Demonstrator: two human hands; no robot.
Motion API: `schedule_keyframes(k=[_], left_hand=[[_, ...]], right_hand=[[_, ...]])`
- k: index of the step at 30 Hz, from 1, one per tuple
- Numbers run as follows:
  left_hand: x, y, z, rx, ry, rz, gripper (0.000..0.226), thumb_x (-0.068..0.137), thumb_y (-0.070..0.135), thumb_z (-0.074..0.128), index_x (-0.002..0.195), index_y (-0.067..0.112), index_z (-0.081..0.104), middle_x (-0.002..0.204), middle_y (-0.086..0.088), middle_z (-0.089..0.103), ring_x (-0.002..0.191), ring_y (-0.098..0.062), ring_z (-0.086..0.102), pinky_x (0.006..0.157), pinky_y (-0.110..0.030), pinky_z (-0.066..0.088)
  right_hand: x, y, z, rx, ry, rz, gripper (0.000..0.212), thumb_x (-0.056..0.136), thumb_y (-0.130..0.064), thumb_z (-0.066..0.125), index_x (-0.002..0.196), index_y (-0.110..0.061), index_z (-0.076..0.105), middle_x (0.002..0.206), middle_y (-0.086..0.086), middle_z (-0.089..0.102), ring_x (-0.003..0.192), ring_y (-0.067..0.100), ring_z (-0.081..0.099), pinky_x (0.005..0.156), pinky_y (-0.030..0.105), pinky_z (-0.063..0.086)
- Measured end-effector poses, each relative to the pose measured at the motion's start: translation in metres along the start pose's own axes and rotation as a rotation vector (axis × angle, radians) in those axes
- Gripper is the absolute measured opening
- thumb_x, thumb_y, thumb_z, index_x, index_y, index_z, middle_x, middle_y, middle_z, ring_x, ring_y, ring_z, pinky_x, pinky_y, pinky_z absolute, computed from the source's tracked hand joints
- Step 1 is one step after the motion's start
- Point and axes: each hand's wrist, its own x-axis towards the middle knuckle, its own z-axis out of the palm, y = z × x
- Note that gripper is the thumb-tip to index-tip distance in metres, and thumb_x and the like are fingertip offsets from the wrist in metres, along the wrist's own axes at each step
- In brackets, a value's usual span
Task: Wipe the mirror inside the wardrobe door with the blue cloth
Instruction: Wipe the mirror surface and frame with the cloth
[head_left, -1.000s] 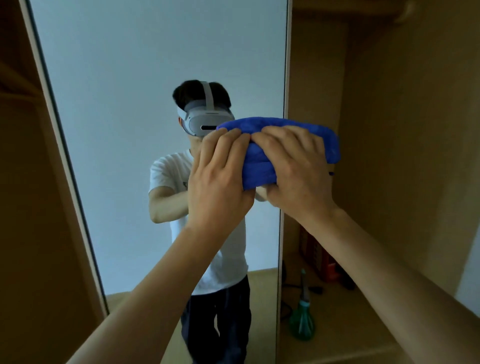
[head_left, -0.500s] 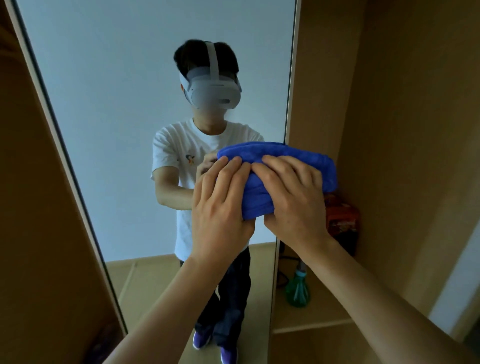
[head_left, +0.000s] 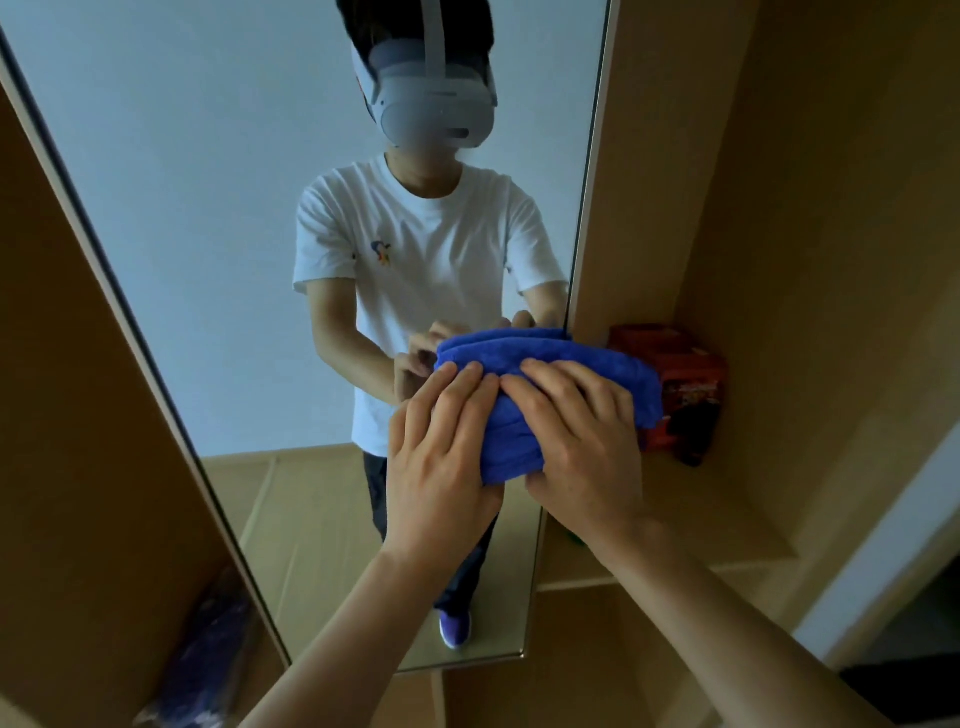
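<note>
Both hands, left (head_left: 441, 457) and right (head_left: 582, 441), press the cloth (head_left: 545, 364) against the mirror (head_left: 208, 208)'s right edge, fingers (head_left: 457, 395) together, flat.

No text can be read: the shirt (head_left: 415, 249) at 12 o'clock bears only a small coloured emblem, and printing on the red box (head_left: 685, 384) is blurred.

Both arms extended forward. Left hand (head_left: 441, 457) and right hand (head_left: 582, 441) side by side, fingers flat, pressing blue cloth (head_left: 545, 364).
</note>
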Motion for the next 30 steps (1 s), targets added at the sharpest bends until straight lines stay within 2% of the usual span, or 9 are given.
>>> schedule_keyframes(k=[9,12,17,22,25,28,30], left_hand=[[-0.062,0.0,0.017,-0.037,-0.111,-0.074,0.057,0.079,0.014,0.07,0.135,0.007,0.062,0.143,-0.009,0.058,0.14,-0.027,0.043,0.115,-0.039,0.034],[-0.079,-0.003,0.023,-0.047,-0.149,-0.094,0.056,0.081,0.017,0.071,0.135,0.006,0.062,0.142,-0.01,0.058,0.14,-0.027,0.043,0.111,-0.046,0.041],[-0.109,-0.005,0.031,-0.065,-0.192,-0.116,0.055,0.081,0.014,0.072,0.134,0.005,0.062,0.14,-0.011,0.06,0.139,-0.029,0.046,0.109,-0.047,0.043],[-0.136,-0.005,0.039,-0.066,-0.269,-0.168,0.067,0.07,0.005,0.085,0.133,0.004,0.063,0.14,-0.012,0.06,0.137,-0.029,0.046,0.11,-0.045,0.042],[-0.153,-0.004,0.042,-0.066,-0.311,-0.192,0.062,0.072,0.006,0.081,0.132,0.003,0.064,0.138,-0.013,0.062,0.136,-0.029,0.046,0.11,-0.043,0.041],[-0.176,-0.002,0.046,-0.064,-0.372,-0.22,0.05,0.084,0.018,0.069,0.131,0.001,0.065,0.136,-0.014,0.063,0.135,-0.029,0.045,0.109,-0.041,0.04],[-0.192,-0.002,0.05,-0.06,-0.428,-0.242,0.05,0.084,0.021,0.068,0.13,0.0,0.066,0.136,-0.015,0.063,0.134,-0.03,0.046,0.108,-0.042,0.041]], right_hand=[[-0.063,-0.012,0.02,0.045,-0.104,0.052,0.05,0.084,-0.021,0.073,0.131,-0.021,0.056,0.136,0.001,0.061,0.126,0.025,0.053,0.102,0.041,0.041],[-0.079,-0.016,0.026,0.071,-0.126,0.066,0.047,0.085,-0.021,0.072,0.13,-0.021,0.057,0.134,0.001,0.062,0.124,0.026,0.054,0.101,0.041,0.043],[-0.111,-0.022,0.037,0.088,-0.181,0.073,0.054,0.079,-0.017,0.078,0.129,-0.02,0.057,0.133,0.001,0.061,0.123,0.025,0.052,0.101,0.042,0.043],[-0.142,-0.026,0.051,0.122,-0.228,0.099,0.045,0.089,-0.027,0.069,0.132,-0.021,0.056,0.137,0.0,0.056,0.125,0.026,0.051,0.103,0.042,0.042],[-0.163,-0.028,0.058,0.14,-0.286,0.097,0.044,0.09,-0.027,0.064,0.133,-0.021,0.055,0.138,0.0,0.054,0.126,0.026,0.05,0.104,0.042,0.041],[-0.187,-0.032,0.063,0.157,-0.346,0.092,0.044,0.088,-0.019,0.066,0.131,-0.02,0.056,0.136,0.001,0.057,0.124,0.027,0.052,0.103,0.042,0.043],[-0.203,-0.035,0.067,0.168,-0.387,0.091,0.043,0.087,-0.017,0.064,0.13,-0.019,0.057,0.134,0.002,0.06,0.123,0.027,0.054,0.1,0.044,0.046]])
